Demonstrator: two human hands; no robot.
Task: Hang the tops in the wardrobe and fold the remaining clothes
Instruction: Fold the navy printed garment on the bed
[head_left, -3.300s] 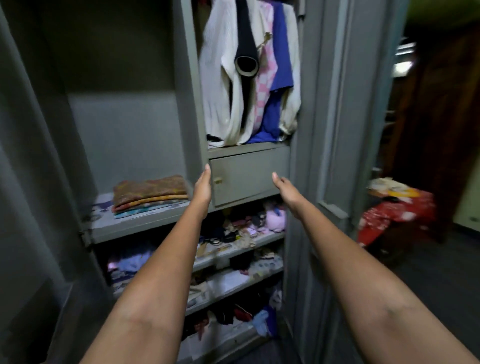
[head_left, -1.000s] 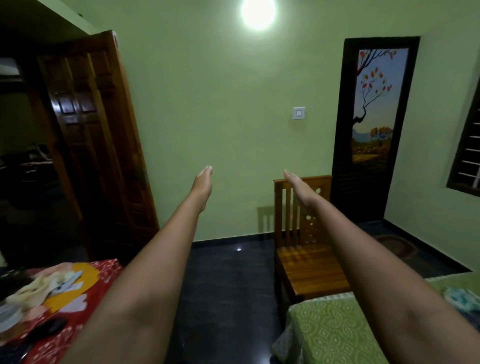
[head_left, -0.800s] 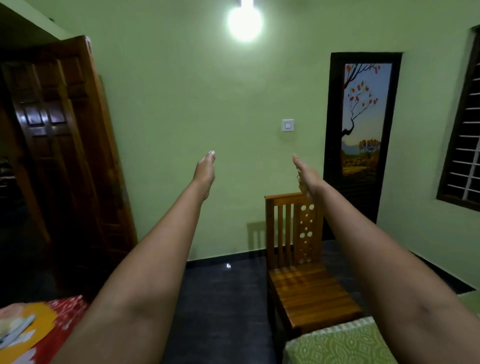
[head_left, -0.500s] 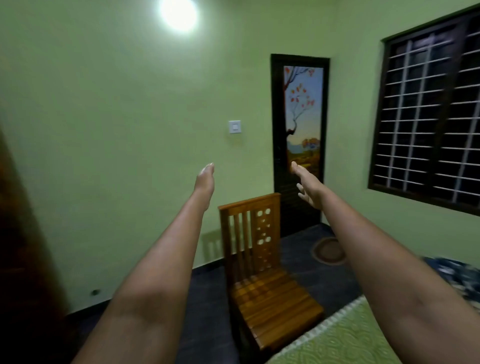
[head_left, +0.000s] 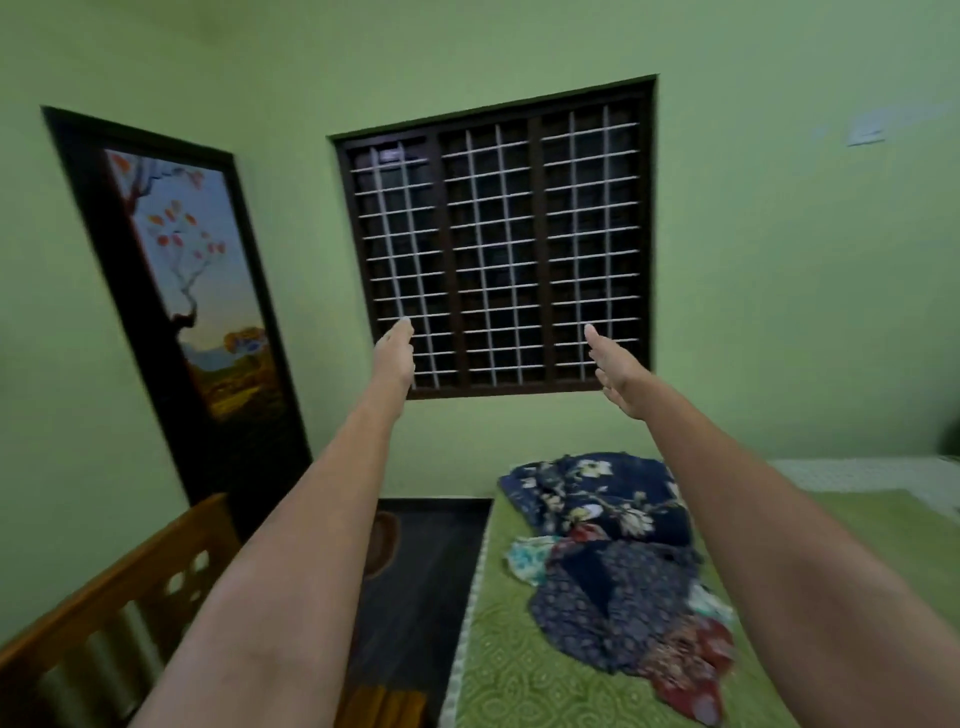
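We see both bare arms stretched forward at chest height. The left hand is held edge-on with its fingers straight and together, holding nothing. The right hand is likewise empty, its fingers extended and slightly spread. Both hover in front of the dark wooden window with its white metal grille, touching nothing.

The heap of crumpled clothes lies on the bed with the green patterned cover, below the right forearm: a navy floral piece on top, darker printed fabric under it, and something red at the near end. The frame is blurred, so we cannot tell how many garments it holds.

To the left stands a dark door bearing a painted tree scene, and the back of a brown wooden chair fills the lower-left corner.
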